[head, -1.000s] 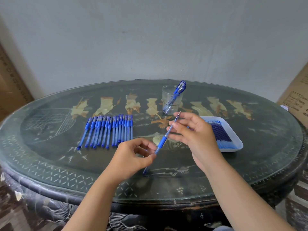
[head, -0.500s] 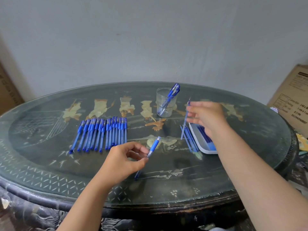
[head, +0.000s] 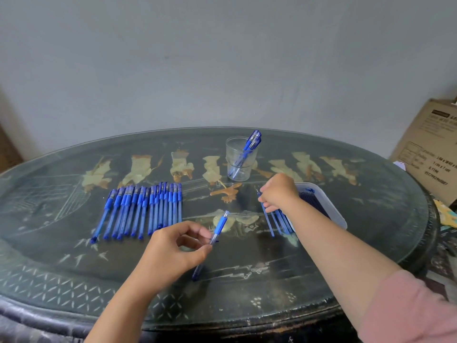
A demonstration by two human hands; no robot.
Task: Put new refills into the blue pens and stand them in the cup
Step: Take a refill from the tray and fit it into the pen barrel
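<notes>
My left hand pinches a blue pen between thumb and fingertips near its middle. It slants, with the grip end up and away from me and the lower end just above the dark surface. My right hand reaches to the left edge of the white tray, fingers curled around the upper end of a thin refill beside other loose refills. The clear cup stands farther back with two pens leaning inside. A row of pens lies to the left.
</notes>
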